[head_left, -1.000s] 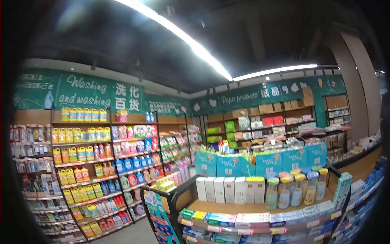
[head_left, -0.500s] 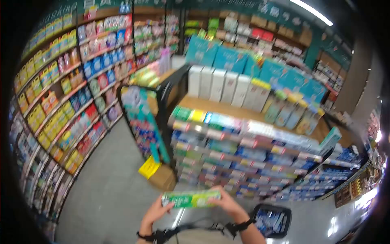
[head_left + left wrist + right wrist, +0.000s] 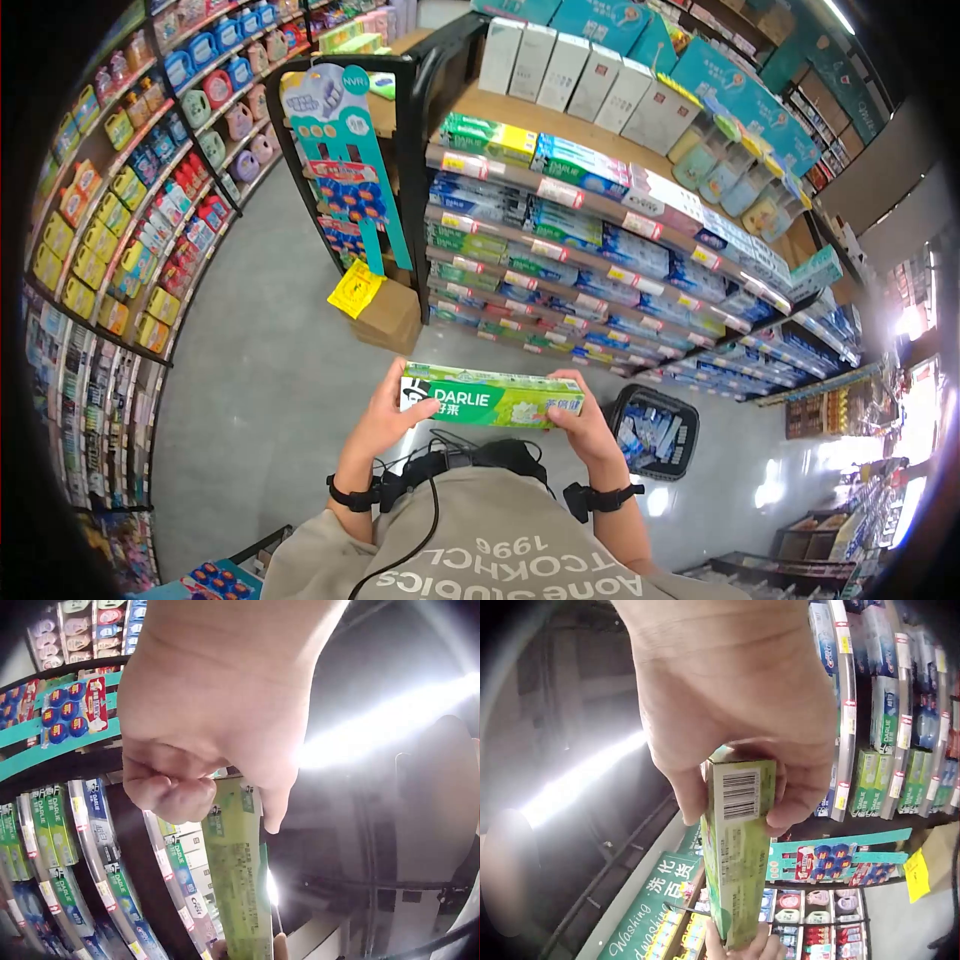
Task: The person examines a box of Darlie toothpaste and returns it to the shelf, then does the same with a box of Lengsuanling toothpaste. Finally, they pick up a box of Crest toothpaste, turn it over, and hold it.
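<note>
DARLIE toothpaste box is at 6 o'clock in the head view, lying crosswise, front panel facing the wearer. Left hand is clamped on its 9 o'clock end, right hand on its 3 o'clock end, thumbs across the front. Step looks like a label check. Toothpaste rack at 1 o'clock from box, shopping basket near 3. Next move probably calls for one hand releasing, other gripping firmly.
</note>
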The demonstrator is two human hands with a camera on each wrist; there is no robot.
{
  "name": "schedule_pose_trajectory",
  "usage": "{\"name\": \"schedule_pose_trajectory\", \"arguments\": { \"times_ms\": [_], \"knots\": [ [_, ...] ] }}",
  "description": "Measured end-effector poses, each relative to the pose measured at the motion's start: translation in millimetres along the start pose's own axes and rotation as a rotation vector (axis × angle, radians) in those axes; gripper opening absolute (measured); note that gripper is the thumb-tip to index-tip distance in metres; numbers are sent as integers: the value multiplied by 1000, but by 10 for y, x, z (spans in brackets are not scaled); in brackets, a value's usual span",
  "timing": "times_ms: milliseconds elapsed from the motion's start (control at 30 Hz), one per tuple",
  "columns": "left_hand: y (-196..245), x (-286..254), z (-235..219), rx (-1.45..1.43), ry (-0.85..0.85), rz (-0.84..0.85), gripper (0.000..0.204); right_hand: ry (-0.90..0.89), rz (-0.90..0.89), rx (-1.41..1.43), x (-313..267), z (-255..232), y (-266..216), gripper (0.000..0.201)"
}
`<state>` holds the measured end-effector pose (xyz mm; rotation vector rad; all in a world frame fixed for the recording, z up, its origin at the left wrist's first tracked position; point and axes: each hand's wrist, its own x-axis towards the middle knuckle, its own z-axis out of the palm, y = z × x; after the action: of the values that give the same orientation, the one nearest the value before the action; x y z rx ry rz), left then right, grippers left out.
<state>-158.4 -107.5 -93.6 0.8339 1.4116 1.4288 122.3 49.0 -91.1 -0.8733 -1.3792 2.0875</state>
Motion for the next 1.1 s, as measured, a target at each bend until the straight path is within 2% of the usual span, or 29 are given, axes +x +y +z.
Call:
{"name": "schedule_pose_trajectory", "arguments": {
  "times_ms": [133, 233, 367, 467, 567, 667, 867, 967, 1100],
  "knots": [
    [-94, -42, 10, -66, -77, -88, 52, 73, -6, -41, -145, 93, 0, 55],
    [-424, 16, -79, 30, -102, 27, 56, 113, -2, -50, -261, 150, 79, 53],
    [-351, 73, -146, 114, -193, -6, 58, 151, 14, -77, -380, 155, 162, 51],
    [-301, 82, -172, 204, -229, 57, 59, 169, 38, -75, -414, 122, 264, 49],
    [-159, 34, -207, 239, -253, -4, 59, 174, 30, -34, -389, 194, 304, 49],
    [-280, -16, -300, 197, -197, 5, 59, 164, 24, -56, -359, 300, 254, 48],
    [-328, -74, -487, 113, -212, 42, 60, 124, 39, -164, -318, 498, 178, 48],
    [-265, -131, -588, 178, -183, 9, 60, 99, 36, -233, -228, 557, 139, 50],
    [-378, -237, -655, 142, -116, 50, 55, 67, 47, -234, -123, 684, 78, 50]
  ]
}}
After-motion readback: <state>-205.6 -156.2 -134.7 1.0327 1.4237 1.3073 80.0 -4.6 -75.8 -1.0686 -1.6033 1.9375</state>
